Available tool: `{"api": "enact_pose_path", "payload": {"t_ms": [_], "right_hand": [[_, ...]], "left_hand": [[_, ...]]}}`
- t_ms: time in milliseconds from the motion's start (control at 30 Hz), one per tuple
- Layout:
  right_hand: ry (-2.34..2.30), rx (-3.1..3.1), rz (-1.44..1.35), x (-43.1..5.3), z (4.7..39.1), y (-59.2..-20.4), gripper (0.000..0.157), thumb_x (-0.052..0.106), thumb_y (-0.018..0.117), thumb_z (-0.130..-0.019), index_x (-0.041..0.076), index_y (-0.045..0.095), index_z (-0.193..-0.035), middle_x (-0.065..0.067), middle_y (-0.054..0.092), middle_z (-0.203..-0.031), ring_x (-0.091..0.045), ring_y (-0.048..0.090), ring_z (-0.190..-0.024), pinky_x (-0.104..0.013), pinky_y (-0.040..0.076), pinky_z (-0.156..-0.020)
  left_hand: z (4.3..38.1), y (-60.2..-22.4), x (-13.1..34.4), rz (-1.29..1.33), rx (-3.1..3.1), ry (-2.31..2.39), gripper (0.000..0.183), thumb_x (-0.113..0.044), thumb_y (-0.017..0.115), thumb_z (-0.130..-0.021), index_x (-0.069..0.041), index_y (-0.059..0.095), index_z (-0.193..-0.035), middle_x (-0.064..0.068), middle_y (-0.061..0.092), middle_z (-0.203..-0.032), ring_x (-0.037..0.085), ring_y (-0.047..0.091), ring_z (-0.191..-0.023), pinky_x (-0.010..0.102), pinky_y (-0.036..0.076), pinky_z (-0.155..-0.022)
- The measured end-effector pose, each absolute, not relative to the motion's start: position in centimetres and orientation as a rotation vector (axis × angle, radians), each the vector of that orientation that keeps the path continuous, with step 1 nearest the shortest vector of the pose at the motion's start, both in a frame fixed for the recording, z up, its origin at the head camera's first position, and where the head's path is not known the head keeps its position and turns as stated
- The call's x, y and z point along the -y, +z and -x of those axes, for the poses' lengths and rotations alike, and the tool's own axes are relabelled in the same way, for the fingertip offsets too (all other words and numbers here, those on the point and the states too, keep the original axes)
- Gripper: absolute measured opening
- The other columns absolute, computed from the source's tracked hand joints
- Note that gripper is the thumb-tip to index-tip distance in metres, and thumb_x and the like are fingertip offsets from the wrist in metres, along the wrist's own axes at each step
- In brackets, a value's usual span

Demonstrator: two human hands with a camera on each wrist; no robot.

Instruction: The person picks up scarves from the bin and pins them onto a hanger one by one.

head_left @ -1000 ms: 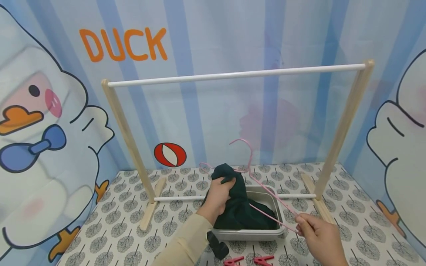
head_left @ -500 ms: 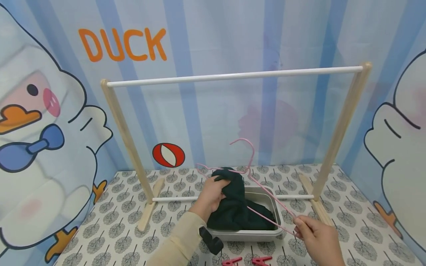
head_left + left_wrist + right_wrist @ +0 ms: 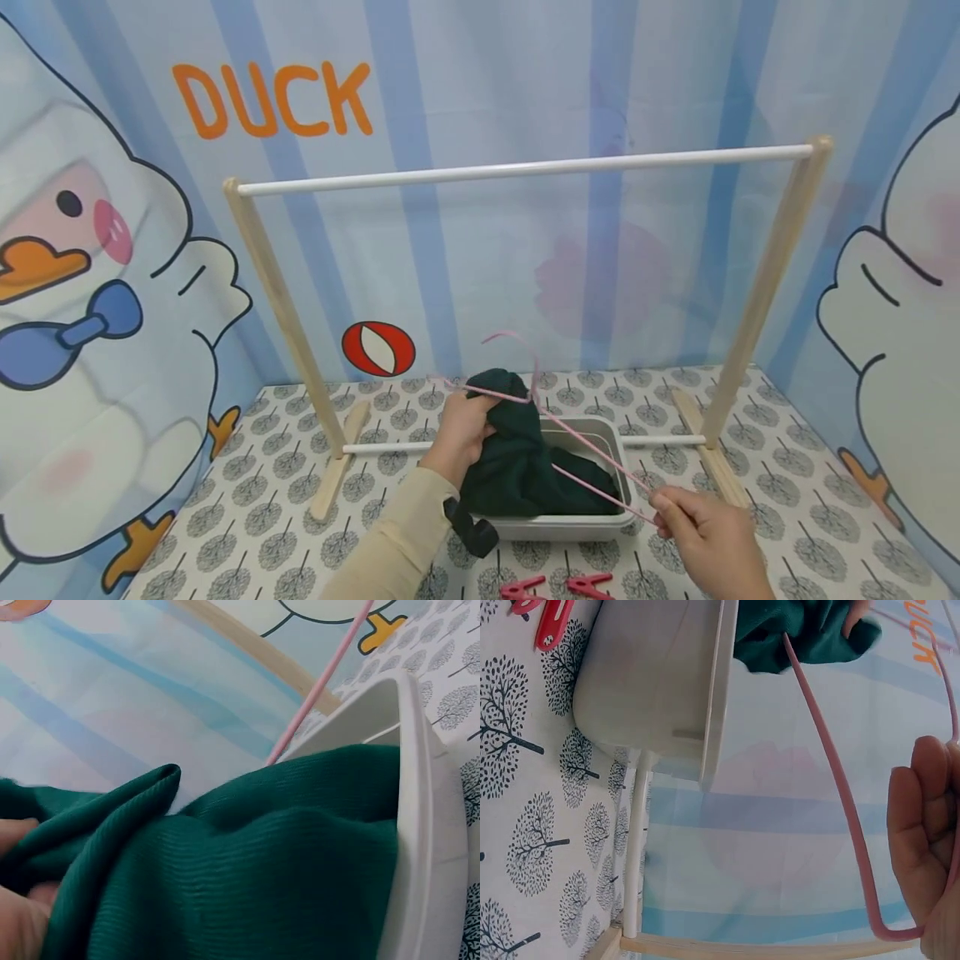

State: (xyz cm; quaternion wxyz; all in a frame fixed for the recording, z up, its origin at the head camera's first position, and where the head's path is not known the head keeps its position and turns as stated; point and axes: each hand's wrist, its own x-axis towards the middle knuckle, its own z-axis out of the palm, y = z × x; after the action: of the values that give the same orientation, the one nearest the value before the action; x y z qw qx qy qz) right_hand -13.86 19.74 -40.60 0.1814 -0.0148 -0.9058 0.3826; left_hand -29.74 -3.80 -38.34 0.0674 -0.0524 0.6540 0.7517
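My left hand (image 3: 461,429) grips a bunched fold of a dark green ribbed cloth garment (image 3: 506,475), raised at one end while the rest lies in a white plastic tub (image 3: 558,531). At the right, my right hand (image 3: 708,533) holds a pink hanger (image 3: 835,765) by one corner. The hanger's hook points up and left. Its far arm crosses in front of the raised cloth near my left fingers, and its lower bar runs into the green cloth. In the left wrist view, the fold (image 3: 135,802) hides most of my left fingers.
A rack with a white top rail (image 3: 525,171) and wooden posts (image 3: 768,292) stands around and behind the tub. Two red clothespins (image 3: 522,587) lie in front of the tub on the tree-print tablecloth (image 3: 247,533). A duck-print curtain (image 3: 480,267) hangs behind.
The hanger has tilted left and its hook has dropped, so its far arm now passes in front of the cloth. My left hand has shifted slightly left with the fold.
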Motion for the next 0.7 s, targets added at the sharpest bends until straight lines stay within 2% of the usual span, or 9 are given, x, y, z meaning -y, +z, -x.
{"api": "enact_pose_path", "payload": {"t_ms": [100, 233, 400, 533, 633, 700], "right_hand": [[1.129, 2.558, 0.060, -19.7, 13.7, -40.5, 0.014, 0.010, 0.059, -0.091, 0.009, 0.070, -0.083, 0.006, 0.059, -0.062, -0.002, 0.051, -0.052, -0.021, 0.044, -0.049], [1.285, 2.618, 0.261, -20.0, 13.8, -40.5, 0.019, 0.014, 0.055, -0.094, 0.003, 0.070, -0.099, 0.000, 0.065, -0.071, -0.007, 0.061, -0.062, -0.023, 0.051, -0.058], [1.380, 2.655, 0.379, -20.4, 13.9, -40.8, 0.026, 0.019, 0.053, -0.095, 0.000, 0.068, -0.106, -0.002, 0.066, -0.075, -0.012, 0.063, -0.066, -0.028, 0.053, -0.062], [1.421, 2.617, 0.388, -20.7, 13.9, -40.9, 0.028, 0.017, 0.053, -0.095, -0.005, 0.065, -0.107, -0.005, 0.067, -0.076, -0.015, 0.066, -0.067, -0.028, 0.054, -0.061], [1.402, 2.591, 0.387, -20.7, 14.0, -40.8, 0.025, 0.015, 0.054, -0.095, -0.004, 0.067, -0.104, -0.007, 0.067, -0.075, -0.014, 0.066, -0.066, -0.025, 0.054, -0.061], [1.387, 2.578, 0.382, -20.6, 14.1, -40.6, 0.023, 0.015, 0.054, -0.094, -0.002, 0.068, -0.101, -0.007, 0.068, -0.075, -0.011, 0.066, -0.065, -0.024, 0.054, -0.061]], "left_hand": [[30.0, -38.4, 3.8, 0.179, -1.935, 2.258, 0.038, -0.019, 0.060, -0.091, 0.005, 0.052, -0.120, 0.024, 0.049, -0.128, 0.027, 0.064, -0.095, 0.040, 0.051, -0.084], [29.5, -38.7, 4.1, 0.071, -1.917, 2.283, 0.028, -0.015, 0.057, -0.093, 0.006, 0.055, -0.111, 0.025, 0.051, -0.128, 0.032, 0.053, -0.118, 0.045, 0.042, -0.097], [27.2, -39.6, 5.2, -0.126, -2.276, 2.279, 0.031, -0.012, 0.057, -0.092, 0.004, 0.058, -0.118, 0.019, 0.057, -0.123, 0.031, 0.054, -0.117, 0.039, 0.044, -0.096], [24.9, -41.0, 6.1, -0.155, -2.729, 1.999, 0.049, -0.027, 0.061, -0.090, -0.004, 0.050, -0.132, 0.014, 0.056, -0.129, 0.027, 0.050, -0.122, 0.041, 0.041, -0.099], [24.2, -42.2, 6.4, -0.151, -2.823, 1.786, 0.069, -0.042, 0.063, -0.086, -0.006, 0.039, -0.140, 0.013, 0.045, -0.140, 0.031, 0.040, -0.130, 0.048, 0.035, -0.102], [24.6, -42.9, 6.6, -0.109, -2.829, 1.719, 0.077, -0.048, 0.064, -0.083, -0.007, 0.036, -0.142, 0.014, 0.042, -0.141, 0.034, 0.038, -0.131, 0.051, 0.035, -0.102]]}}
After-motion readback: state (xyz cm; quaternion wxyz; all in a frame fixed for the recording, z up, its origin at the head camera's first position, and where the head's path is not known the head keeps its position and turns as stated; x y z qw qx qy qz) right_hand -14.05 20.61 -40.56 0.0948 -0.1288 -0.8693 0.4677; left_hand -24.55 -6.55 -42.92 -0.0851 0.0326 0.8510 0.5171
